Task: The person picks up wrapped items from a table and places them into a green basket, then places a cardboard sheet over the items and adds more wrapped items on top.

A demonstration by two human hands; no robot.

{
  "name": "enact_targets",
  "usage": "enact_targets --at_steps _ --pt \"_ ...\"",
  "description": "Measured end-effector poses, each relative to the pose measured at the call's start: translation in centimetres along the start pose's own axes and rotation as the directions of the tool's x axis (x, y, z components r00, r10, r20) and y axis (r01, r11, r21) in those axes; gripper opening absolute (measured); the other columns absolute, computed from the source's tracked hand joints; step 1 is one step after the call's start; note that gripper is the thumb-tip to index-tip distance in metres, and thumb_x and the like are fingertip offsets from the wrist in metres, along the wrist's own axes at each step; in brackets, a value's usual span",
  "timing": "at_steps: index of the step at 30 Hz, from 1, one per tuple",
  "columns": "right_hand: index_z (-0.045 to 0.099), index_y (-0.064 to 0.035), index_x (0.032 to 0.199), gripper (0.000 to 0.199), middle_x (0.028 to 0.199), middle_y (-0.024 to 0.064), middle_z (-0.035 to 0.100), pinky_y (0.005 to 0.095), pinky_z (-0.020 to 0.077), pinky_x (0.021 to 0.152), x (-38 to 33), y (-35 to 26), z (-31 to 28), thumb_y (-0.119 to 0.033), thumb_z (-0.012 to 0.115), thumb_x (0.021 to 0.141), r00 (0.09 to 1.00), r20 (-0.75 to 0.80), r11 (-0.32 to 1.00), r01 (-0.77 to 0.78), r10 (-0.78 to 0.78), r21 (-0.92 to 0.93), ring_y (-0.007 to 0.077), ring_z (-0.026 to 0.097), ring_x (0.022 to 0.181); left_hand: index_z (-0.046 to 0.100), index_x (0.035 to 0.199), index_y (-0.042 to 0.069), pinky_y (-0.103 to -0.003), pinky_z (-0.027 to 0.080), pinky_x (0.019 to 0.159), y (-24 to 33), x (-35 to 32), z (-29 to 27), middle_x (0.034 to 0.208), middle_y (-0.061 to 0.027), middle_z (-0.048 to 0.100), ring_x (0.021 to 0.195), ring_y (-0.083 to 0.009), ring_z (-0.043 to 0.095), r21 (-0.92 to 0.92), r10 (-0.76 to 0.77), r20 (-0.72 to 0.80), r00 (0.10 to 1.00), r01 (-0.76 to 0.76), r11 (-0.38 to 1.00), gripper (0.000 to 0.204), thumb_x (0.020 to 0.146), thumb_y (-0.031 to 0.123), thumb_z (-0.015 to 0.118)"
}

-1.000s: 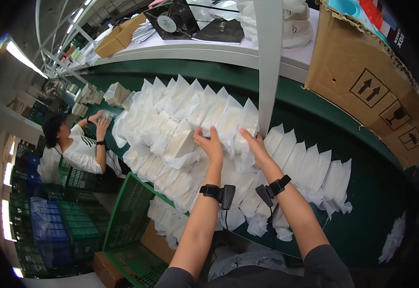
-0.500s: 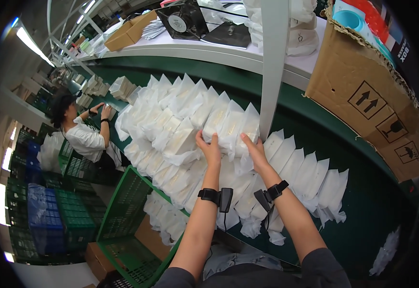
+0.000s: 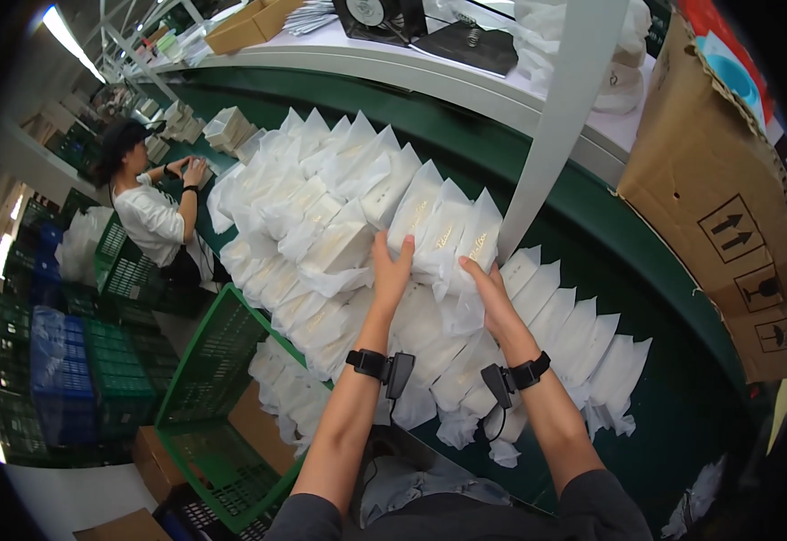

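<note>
Three flat white boxes [image 3: 446, 236], each bagged in a translucent sleeve with a pointed upper corner; gold script on the faces. Location: front right end of the upper tier of a heap, between the person's two hands.

One left hand [image 3: 394, 273]: thumb and fingers spread around the near left side of the three boxes, pressing against the sleeves. One right hand [image 3: 494, 296]: thumb on the front of the rightmost box, fingers around its right side, partly hidden. Together the two hands clasp the group from both ends.

Two black wrist straps [image 3: 371, 364], one per forearm, each with a dark module and cable.

One heap of similar bagged boxes [image 3: 308, 216], tiered, spreading left of the hands. One row of the same [image 3: 551, 311], leaning, to the right of the right forearm. Both on a dark green worktop [image 3: 682, 397].

One pale upright post [image 3: 566, 126], just behind the clasped group. One cardboard carton [image 3: 682, 194], torn along the rim, at right. One black fan [image 3: 377, 18], on the shelf [image 3: 339, 61] behind. One green plastic crate [image 3: 208, 370], tilted, below the heap. One co-worker [image 3: 150, 212], white shirt and dark cap, at far left.
</note>
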State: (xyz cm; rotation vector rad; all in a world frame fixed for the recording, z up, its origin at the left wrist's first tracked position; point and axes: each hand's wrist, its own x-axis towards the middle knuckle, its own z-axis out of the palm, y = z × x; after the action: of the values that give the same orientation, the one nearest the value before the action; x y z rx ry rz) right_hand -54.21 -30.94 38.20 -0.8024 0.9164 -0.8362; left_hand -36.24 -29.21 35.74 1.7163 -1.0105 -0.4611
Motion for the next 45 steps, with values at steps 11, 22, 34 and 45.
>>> enact_targets --at_steps 11,22,34,45 --pt "0.051 0.0058 0.121 0.049 0.116 0.0115 0.058 0.0286 0.0430 0.089 -6.9 0.5 0.3 -0.031 0.056 0.089 0.993 -0.111 0.984 0.019 -0.039 -0.180 0.0197 0.057 0.101 0.044 0.120 -0.001 -0.031 0.038 0.092 4.3 -9.0 -5.5 0.114 -0.0135 0.052 0.103 -0.0207 0.049 -0.347 -0.008 -0.151 0.989 -0.045 0.937 0.041 0.088 0.020 0.059" --pt "0.037 0.0048 0.133 0.056 0.129 0.0145 0.049 0.0330 0.0393 0.099 -17.2 8.6 21.7 -0.029 0.055 0.091 0.778 0.521 0.936 -0.276 0.351 -0.218 0.0217 0.050 0.116 0.056 0.112 0.003 -0.041 0.031 0.102 4.3 -18.2 -35.2 0.131 -0.0174 0.045 0.120 -0.0336 0.041 0.303 0.366 -0.423 0.829 -0.252 0.919 0.042 0.074 0.016 0.068" --pt "0.036 0.0000 0.131 0.052 0.130 0.0165 0.047 0.0472 0.0398 0.100 -25.5 44.5 42.5 -0.020 0.052 0.087 0.143 0.507 0.194 -0.980 0.850 -0.050 0.0316 0.050 0.116 0.062 0.109 0.001 -0.032 0.042 0.090 -27.9 -30.3 -59.1 0.109 -0.0131 0.061 0.105 -0.0232 0.054 0.023 -0.361 -0.366 0.858 0.396 0.918 0.038 0.076 0.018 0.069" --pt "0.042 -0.0009 0.126 0.049 0.124 0.0139 0.053 0.0473 0.0398 0.098 -25.6 66.6 33.0 -0.023 0.055 0.084 0.348 -0.015 0.342 -0.912 0.937 0.228 0.0317 0.052 0.112 0.058 0.117 -0.001 -0.029 0.042 0.088 -54.3 -37.3 -50.4 0.115 -0.0107 0.059 0.103 -0.0175 0.054 -0.411 -0.683 0.259 0.683 0.718 0.562 0.042 0.083 0.025 0.063"
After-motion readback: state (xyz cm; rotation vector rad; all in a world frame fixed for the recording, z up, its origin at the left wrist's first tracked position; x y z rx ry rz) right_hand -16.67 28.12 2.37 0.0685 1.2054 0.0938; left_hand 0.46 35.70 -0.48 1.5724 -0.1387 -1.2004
